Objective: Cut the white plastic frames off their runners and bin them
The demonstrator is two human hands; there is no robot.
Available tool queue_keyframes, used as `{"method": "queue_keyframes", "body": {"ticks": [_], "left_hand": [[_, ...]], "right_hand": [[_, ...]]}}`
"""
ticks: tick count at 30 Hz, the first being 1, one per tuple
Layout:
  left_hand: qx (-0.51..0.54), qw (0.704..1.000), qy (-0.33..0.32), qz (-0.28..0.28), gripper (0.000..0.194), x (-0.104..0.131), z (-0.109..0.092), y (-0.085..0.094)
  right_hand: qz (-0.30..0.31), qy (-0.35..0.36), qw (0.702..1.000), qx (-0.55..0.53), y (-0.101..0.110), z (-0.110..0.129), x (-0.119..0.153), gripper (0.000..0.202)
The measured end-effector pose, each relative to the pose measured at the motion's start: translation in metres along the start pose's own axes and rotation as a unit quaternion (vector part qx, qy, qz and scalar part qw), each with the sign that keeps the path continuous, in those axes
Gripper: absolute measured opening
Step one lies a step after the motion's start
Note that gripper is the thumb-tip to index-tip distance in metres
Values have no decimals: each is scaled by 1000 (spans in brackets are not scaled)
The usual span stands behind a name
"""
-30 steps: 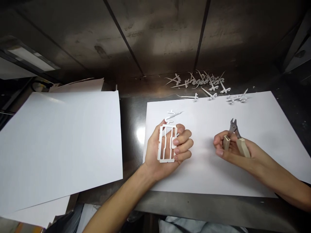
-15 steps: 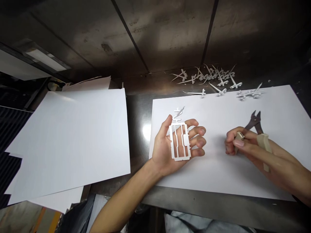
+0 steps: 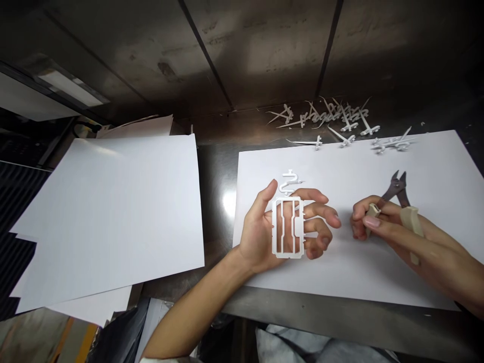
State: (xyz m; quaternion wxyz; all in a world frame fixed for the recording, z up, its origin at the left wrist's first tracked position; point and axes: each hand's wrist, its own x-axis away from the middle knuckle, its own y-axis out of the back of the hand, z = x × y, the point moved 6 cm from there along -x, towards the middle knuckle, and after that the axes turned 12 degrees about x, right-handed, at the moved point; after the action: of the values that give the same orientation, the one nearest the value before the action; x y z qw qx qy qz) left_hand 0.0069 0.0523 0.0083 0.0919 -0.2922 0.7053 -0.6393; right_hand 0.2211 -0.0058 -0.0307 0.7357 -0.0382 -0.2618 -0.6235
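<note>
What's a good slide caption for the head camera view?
Left hand holds a white plastic frame, right hand grips open cutters over white paper.

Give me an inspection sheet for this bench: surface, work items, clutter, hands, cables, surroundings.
Surface: dark metal bench under two white paper sheets, right sheet beneath the hands, left sheet over more paper.
Work items: white plastic rectangular moulded frame with a curly sprue on top; side cutters with beige handles, blades parted.
Clutter: heap of trimmed white plastic sprue offcuts at the right sheet's far edge.
Hands: left hand holds the frame, palm up; right hand grips the cutter handles.
Cables: nothing seen.
Surroundings: dark stained metal wall panels behind; light fixture at far left.
</note>
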Motion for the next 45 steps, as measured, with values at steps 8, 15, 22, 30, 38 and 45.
{"method": "queue_keyframes", "body": {"ticks": [8, 15, 22, 30, 38, 45], "left_hand": [[29, 999, 10, -9, 56, 0, 0, 3], [-6, 1000, -13, -4, 55, -1, -1, 1], [-43, 998, -17, 33, 61, -2, -2, 2], [-52, 998, -27, 3, 58, -1, 0, 4], [-50, 998, -27, -37, 40, -2, 4, 5], [-163, 982, -85, -52, 32, -2, -2, 10]], "right_hand": [[39, -16, 999, -18, -3, -6, 1, 32], [48, -8, 999, -13, -3, -7, -1, 30], [38, 4, 999, -7, -4, -3, 0, 32], [31, 18, 999, -12, -2, 0, -3, 33], [-7, 17, 995, -98, 3, -2, -7, 29], [-31, 34, 991, -123, 5, 11, -1, 20]]}}
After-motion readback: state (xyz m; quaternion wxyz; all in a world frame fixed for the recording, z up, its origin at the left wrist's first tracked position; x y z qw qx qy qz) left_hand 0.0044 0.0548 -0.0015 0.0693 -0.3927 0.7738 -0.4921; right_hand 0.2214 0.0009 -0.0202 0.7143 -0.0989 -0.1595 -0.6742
